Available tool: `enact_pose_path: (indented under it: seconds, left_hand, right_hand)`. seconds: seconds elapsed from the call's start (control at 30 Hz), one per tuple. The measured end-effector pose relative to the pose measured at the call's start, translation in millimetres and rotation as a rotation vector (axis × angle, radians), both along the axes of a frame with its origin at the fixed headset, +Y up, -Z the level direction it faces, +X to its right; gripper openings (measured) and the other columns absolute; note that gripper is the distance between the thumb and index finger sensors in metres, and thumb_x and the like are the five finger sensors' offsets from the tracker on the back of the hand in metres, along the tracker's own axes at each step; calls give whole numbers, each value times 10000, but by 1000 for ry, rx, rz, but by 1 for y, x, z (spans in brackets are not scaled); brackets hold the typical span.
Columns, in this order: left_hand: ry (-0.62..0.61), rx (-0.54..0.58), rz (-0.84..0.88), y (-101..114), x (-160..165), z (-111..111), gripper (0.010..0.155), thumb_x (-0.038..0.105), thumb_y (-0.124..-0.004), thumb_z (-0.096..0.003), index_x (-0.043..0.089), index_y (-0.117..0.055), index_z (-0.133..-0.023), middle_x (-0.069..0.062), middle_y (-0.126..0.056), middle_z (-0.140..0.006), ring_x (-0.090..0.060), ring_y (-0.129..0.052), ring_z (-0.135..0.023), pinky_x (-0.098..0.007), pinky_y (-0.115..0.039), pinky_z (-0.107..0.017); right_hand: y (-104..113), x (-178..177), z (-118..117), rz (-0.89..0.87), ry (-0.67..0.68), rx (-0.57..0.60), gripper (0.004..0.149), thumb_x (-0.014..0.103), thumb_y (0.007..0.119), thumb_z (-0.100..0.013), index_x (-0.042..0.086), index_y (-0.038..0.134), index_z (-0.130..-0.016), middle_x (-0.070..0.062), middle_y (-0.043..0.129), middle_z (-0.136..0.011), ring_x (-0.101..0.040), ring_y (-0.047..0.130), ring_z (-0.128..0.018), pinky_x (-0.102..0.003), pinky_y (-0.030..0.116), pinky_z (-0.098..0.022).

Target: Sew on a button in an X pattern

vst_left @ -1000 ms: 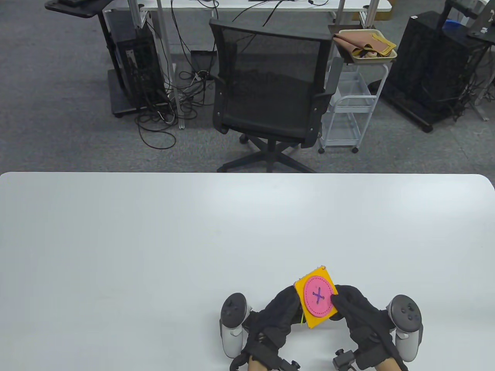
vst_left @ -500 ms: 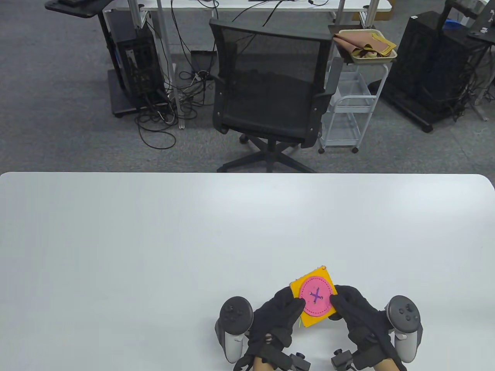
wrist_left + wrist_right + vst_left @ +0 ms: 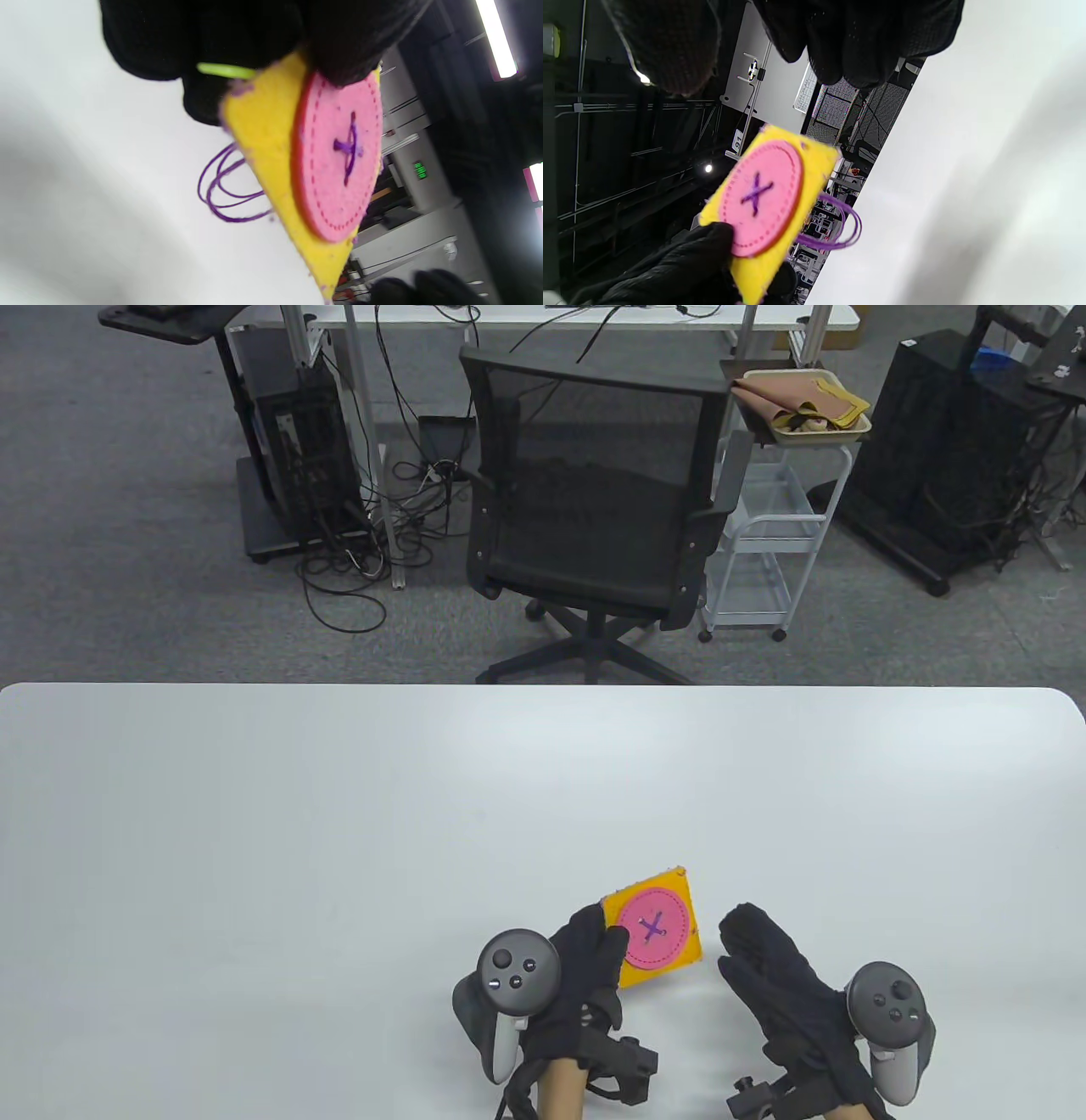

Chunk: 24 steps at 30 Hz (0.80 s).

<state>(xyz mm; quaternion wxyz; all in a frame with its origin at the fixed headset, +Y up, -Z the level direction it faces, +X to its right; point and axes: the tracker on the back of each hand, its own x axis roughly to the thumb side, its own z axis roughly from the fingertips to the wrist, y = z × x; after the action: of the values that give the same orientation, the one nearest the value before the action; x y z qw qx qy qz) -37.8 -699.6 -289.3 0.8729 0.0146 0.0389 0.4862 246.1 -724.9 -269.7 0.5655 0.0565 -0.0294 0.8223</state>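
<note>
The white bench (image 3: 339,831) carried the work near the middle of its near edge. The left hand (image 3: 585,967) pinched the near left corner of a yellow felt square (image 3: 689,948), thumb on top and fingers beneath, and held it tilted, clear of the bench as the wrist views showed. The right hand (image 3: 768,976) hovered just to the right of the square, apart from it, its fingers relaxed and holding nothing. A round pink button (image 3: 652,927) sat on the square's face, ringed with dashed stitching. Loops of purple thread (image 3: 225,190) hung from the square's underside. A purple X stitch (image 3: 755,192) crossed the button's centre. A green sliver (image 3: 225,70) showed between the left fingers.
</note>
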Motion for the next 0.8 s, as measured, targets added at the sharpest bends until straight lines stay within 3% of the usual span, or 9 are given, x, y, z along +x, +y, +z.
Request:
enact_pose_path:
  seconds: [0.13,0.4,0.8]
  left_hand:
    - [25,-183,-57,-13,-13,-23,411,272,-777,-505,120,-821,-884,-90,-939,-784,-338,-942,-684,-564,-737,-541]
    - [27,-390,-193,-51,-29,-51,413,254,-766,-500,111,-813,-885,-127,-881,-834,-383,-865,-741,-583,-681,-565]
    - [71,-443,-459,-67,-32,-65,404,288,-815,-483,129,-860,-851,-226,-588,-986,-476,-586,-864,-640,-459,-632]
  right_hand:
    - [-1,-1,0,2,3,-5,757,530,735,-475,184,439,-1080,-141,499,-1148,-365,592,-1047,-543,464,-823]
    - [-3,0,-1,11,-5,-30,748,518,732,-481,171,445,-1078,-152,505,-1143,-366,586,-1047,-541,448,-819]
    - [-4,-1,-2,38,-7,-35,745,513,732,-483,166,448,-1078,-157,503,-1142,-371,583,-1046,-544,445,-817]
